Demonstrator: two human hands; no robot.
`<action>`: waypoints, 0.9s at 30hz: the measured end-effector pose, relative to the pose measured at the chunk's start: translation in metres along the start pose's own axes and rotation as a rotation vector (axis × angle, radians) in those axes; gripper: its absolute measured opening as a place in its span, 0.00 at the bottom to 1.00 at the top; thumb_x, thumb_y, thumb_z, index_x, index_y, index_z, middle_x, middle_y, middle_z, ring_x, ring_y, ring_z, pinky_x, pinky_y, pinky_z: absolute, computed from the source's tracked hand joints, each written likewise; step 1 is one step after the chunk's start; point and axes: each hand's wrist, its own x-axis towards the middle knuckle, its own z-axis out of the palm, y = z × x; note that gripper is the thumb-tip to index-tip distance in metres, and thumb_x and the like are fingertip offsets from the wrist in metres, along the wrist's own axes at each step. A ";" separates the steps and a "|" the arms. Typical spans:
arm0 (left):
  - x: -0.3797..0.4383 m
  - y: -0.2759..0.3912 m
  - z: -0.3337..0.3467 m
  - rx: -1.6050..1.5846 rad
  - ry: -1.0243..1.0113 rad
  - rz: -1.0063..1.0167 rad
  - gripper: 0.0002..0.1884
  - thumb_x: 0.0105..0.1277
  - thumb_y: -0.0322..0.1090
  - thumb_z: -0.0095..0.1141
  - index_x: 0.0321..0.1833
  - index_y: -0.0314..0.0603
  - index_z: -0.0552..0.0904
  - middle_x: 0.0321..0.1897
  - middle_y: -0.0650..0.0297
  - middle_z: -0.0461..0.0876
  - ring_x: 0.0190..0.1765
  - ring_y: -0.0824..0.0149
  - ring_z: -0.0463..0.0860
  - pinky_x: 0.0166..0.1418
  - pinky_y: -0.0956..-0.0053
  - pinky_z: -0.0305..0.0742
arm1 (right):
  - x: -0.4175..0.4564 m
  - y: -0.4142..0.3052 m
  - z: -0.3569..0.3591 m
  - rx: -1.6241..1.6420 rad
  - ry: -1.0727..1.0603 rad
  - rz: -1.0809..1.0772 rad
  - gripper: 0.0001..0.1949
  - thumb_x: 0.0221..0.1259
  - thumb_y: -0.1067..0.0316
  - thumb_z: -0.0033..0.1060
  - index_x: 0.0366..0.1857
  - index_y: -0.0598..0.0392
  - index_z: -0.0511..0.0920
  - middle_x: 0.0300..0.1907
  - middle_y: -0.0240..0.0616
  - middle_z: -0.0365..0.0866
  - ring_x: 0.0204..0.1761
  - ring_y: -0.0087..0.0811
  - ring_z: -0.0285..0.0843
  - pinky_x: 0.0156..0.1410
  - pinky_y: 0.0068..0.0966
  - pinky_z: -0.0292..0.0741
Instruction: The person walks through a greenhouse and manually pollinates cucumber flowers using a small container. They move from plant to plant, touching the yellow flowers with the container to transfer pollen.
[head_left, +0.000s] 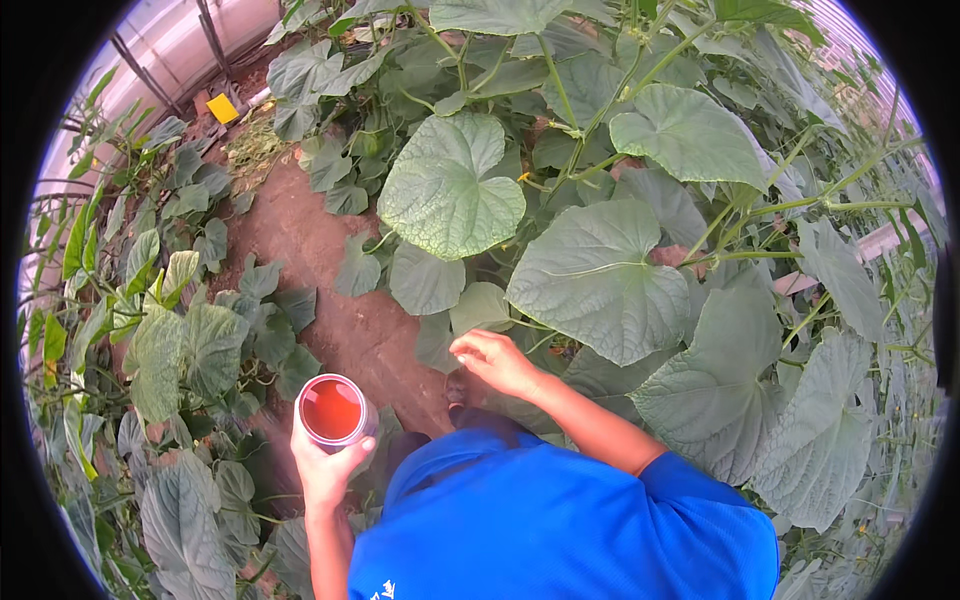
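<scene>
My left hand (322, 461) is wrapped around a cylindrical cup (369, 421), held upright with its open top facing me. Orange-red liquid (330, 409) shows inside its pale rim. Over the dirt path my right hand (496, 364) is raised, its fingers bent and bunched towards the left. Whether something small sits between those fingertips cannot be made out. Just beyond it lies a small cucumber leaf (480, 308), and a large cucumber leaf (604, 277) spreads up and to the right of the hand.
Cucumber vines (600, 135) crowd the right side, with a small yellow flower (523, 177) among them. More leafy plants (187, 352) line the left. Between them runs a bare dirt path (345, 315). A yellow card (222, 108) lies near the greenhouse's pale plastic wall (180, 52).
</scene>
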 end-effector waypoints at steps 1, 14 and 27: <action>0.022 0.003 0.000 -0.049 -0.011 0.006 0.40 0.42 0.30 0.76 0.62 0.34 0.74 0.53 0.60 0.81 0.56 0.65 0.81 0.62 0.69 0.76 | 0.018 -0.006 -0.009 -0.038 0.063 -0.002 0.08 0.65 0.73 0.61 0.46 0.59 0.80 0.40 0.40 0.81 0.41 0.33 0.82 0.47 0.29 0.78; 0.290 0.035 -0.008 -0.059 -0.559 0.027 0.44 0.44 0.27 0.79 0.67 0.35 0.70 0.58 0.59 0.79 0.60 0.65 0.79 0.68 0.68 0.73 | 0.186 0.142 -0.154 0.433 1.396 0.326 0.16 0.70 0.66 0.60 0.56 0.59 0.75 0.49 0.38 0.81 0.48 0.30 0.81 0.56 0.30 0.78; 0.396 0.050 0.177 -0.251 -1.184 0.203 0.46 0.47 0.27 0.78 0.71 0.39 0.68 0.64 0.61 0.75 0.68 0.67 0.74 0.74 0.68 0.67 | 0.211 0.223 -0.126 0.472 1.331 0.441 0.21 0.61 0.54 0.72 0.45 0.61 0.78 0.38 0.34 0.80 0.39 0.24 0.73 0.46 0.26 0.71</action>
